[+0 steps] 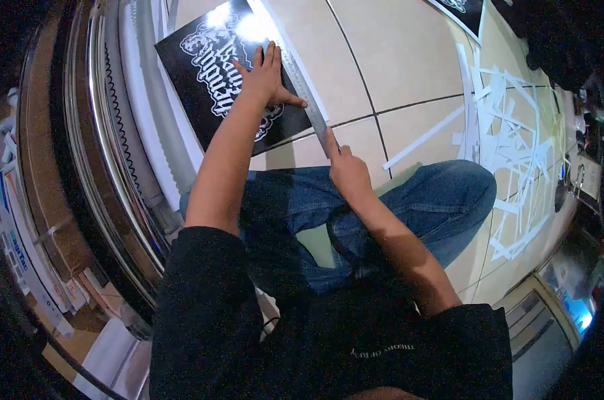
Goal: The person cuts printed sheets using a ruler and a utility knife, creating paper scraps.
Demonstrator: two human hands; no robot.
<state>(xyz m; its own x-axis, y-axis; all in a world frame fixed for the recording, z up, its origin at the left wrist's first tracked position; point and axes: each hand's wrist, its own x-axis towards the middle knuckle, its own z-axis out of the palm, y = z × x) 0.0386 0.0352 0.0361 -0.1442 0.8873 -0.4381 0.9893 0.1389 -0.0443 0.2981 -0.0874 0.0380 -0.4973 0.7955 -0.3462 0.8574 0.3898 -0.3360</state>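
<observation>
A glossy black sheet [192, 93] with white ornate lettering lies on the tiled floor at the upper left. A metal ruler [312, 113] runs along its right edge, with a white margin strip beside it. My left hand [264, 79] lies spread over the sheet, its thumb stretched onto the ruler. Near the ruler's lower end, my right hand [350, 172] is closed with its index finger extended along the edge. A thin dark object shows at its fingers, too small to make out.
Many cut white strips [508, 147] are heaped on the floor at the right. One strip [425, 137] lies apart nearer my knee. Long rolls [102, 100] line the left side. Another black printed sheet [466, 15] is at the top right. My crossed legs [442, 193] are below my hands.
</observation>
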